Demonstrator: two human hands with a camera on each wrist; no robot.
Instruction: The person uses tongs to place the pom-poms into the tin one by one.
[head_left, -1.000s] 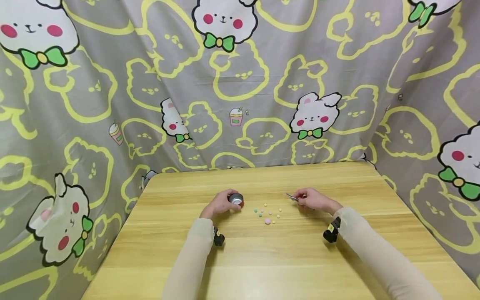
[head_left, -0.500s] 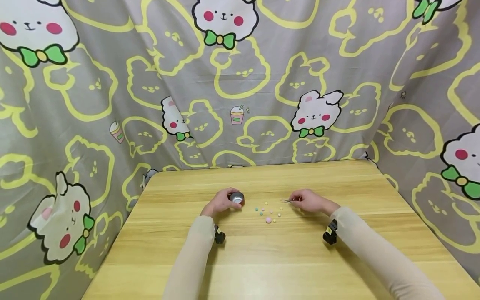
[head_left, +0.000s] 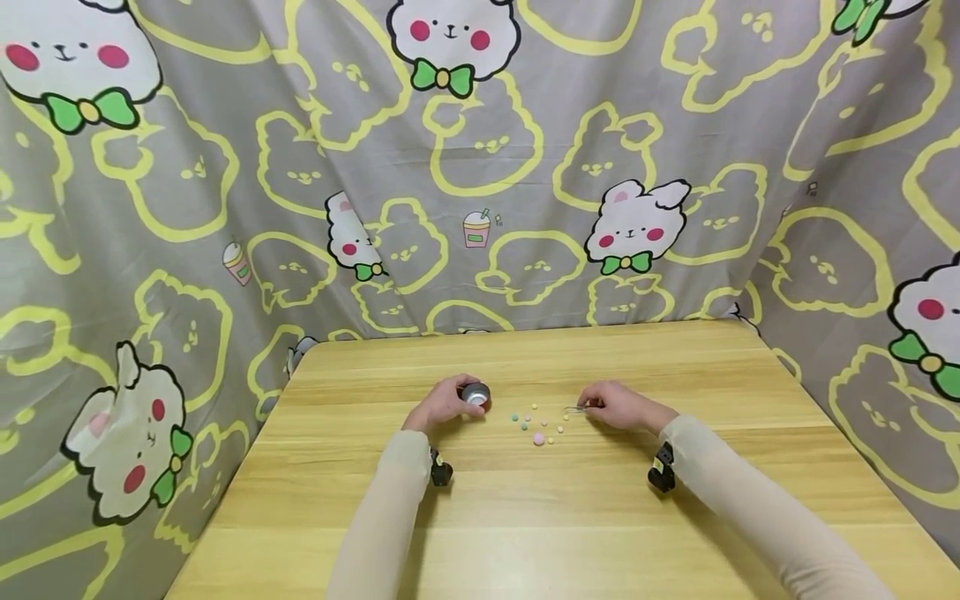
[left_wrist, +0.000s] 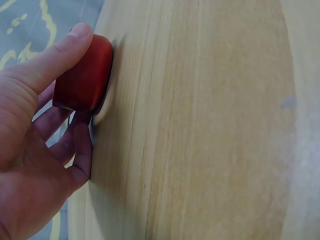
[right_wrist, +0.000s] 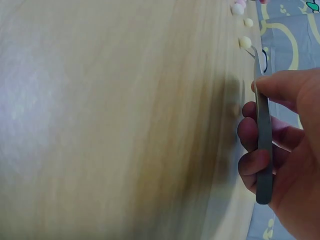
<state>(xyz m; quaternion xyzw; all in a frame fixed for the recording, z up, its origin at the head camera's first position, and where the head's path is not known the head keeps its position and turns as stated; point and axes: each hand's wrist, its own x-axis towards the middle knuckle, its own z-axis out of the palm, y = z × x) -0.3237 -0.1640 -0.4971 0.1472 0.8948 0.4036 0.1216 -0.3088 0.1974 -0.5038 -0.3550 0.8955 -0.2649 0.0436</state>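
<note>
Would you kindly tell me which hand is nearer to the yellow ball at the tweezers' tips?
Right. The right hand is just right of the yellow ball, holding the tweezers; the left hand, gripping the red container, is farther to the ball's left.

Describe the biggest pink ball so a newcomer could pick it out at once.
On the wooden table, look between the left hand, holding a red container, and the right hand, holding tweezers. Among the scatter of little balls there, the pink ball lies at the near edge, left of a small yellow ball. It is clearly larger than its pink, yellow and teal neighbours.
</note>
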